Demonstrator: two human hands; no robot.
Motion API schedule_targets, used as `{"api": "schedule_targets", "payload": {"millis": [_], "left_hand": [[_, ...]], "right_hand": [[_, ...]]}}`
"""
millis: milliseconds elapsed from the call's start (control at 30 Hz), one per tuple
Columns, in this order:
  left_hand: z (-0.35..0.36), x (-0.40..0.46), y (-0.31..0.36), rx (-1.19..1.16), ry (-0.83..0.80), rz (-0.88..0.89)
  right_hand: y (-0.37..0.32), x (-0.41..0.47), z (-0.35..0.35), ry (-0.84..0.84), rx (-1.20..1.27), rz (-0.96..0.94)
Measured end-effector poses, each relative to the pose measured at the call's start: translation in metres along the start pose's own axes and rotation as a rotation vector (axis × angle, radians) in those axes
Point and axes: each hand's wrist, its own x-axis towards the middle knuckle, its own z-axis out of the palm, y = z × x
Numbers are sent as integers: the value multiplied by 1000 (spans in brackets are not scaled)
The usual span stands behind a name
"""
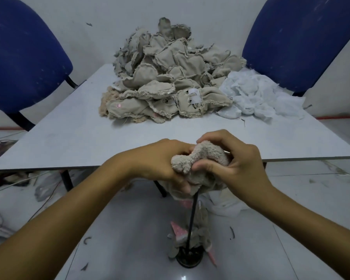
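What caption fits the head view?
Left hand and right hand grip a plush toy over a rod, before a table bearing a beige pile and white fabric.

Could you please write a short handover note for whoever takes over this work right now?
Left hand and right hand: both grip the fuzzy plush piece, which sits on top of the upright black rod.
Done: its fuzzy side shows on top; the rest hangs bunched below.
To do: the pile of seam-out beige pieces on the table, beside white fabric.
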Motion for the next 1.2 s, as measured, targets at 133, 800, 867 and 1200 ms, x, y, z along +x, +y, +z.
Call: {"api": "schedule_targets", "payload": {"millis": [133, 800, 867, 1200], "left_hand": [[-7, -2, 2, -329, 40, 1], [1, 2, 22, -386, 343, 130], [-4, 0, 22, -499, 398, 204], [-11, -3, 8, -65, 172, 25]], "right_hand": [[8, -8, -2, -50, 2, 47], [10, -10, -7, 40, 17, 57], [2, -2, -13, 110, 9, 17], [10, 12, -31, -309, 25, 248]]}}
